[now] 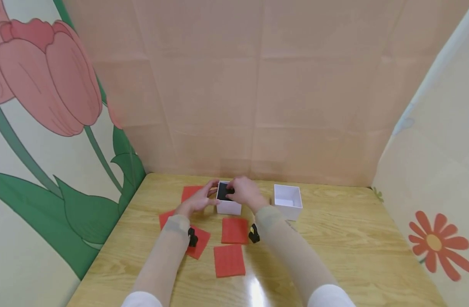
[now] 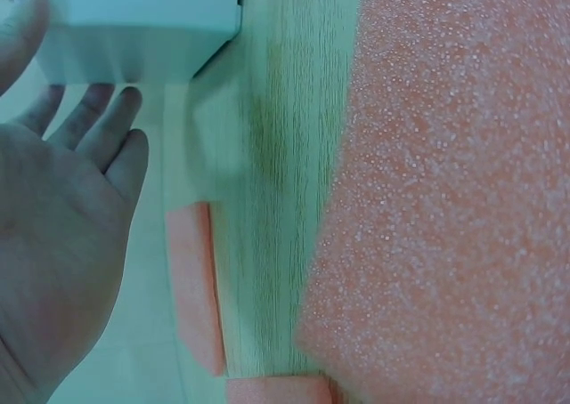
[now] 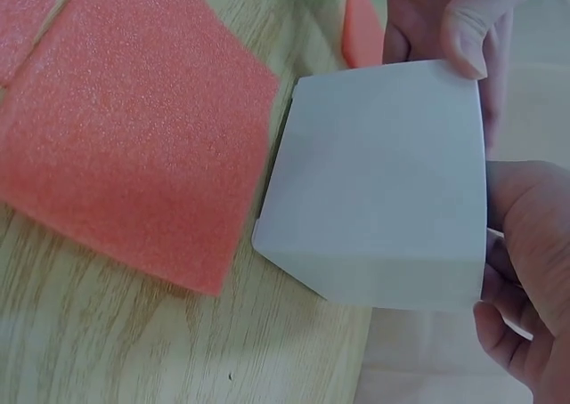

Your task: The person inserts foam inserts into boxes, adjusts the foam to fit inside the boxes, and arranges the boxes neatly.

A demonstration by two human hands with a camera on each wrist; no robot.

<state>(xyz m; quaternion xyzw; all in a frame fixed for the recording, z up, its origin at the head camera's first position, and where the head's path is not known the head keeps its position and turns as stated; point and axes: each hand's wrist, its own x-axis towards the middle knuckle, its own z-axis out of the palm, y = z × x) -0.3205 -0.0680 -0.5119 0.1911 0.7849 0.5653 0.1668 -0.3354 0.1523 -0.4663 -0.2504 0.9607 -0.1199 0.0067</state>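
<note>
A white box (image 1: 228, 207) stands near the back of the table, and a flat black piece (image 1: 223, 192) shows inside its opening. My left hand (image 1: 199, 199) is at the box's left side, its thumb on the front face near the rim. In the left wrist view its other fingers (image 2: 111, 133) are nearly straight and reach to the box's side. From the right, my right hand (image 1: 246, 190) reaches over the rim with bent fingers at the black piece. In the right wrist view the box wall hides those fingertips; I cannot tell whether they grip the piece.
A second white box (image 1: 288, 207), its top uncovered, stands to the right. Red foam squares (image 1: 234, 230) lie in front of the first box, another square (image 1: 229, 261) nearer me. More red foam (image 1: 190, 192) lies left and behind my left arm. A cloth wall (image 1: 257, 106) borders the table's back edge.
</note>
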